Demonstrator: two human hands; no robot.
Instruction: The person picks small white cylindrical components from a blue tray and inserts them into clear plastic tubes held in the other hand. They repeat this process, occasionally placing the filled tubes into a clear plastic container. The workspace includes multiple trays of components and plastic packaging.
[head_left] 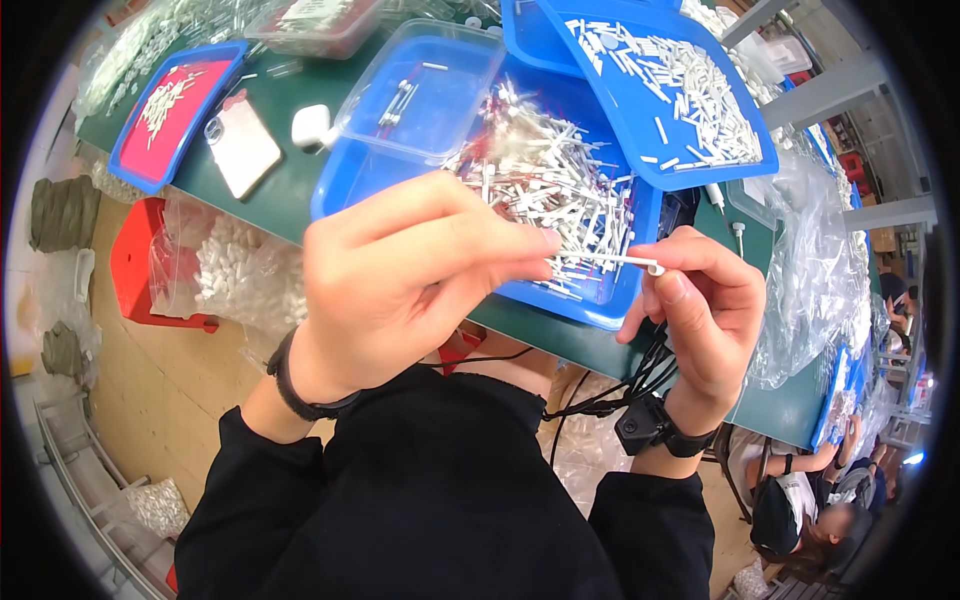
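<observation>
My left hand (400, 265) is closed in a pinch on one end of a thin white stick (605, 258), held roughly level. At its other end sits a small white cap-like piece (655, 268), pinched between the thumb and fingers of my right hand (710, 305). Both hands are above the near edge of a blue bin (648, 215) heaped with slim white sticks (560, 190), some with reddish parts. A clear plastic tub (440, 60) rests over the bin's left side with a few sticks in it. Fingers hide part of the held stick.
A blue tray (600, 105) of short white tubes overlaps the bin at the right. On the green table (275, 215) lie a phone (243, 148), a white case (311, 125) and a smaller blue tray (125, 160). Black cables (610, 400) hang by my right wrist. People sit at the far right.
</observation>
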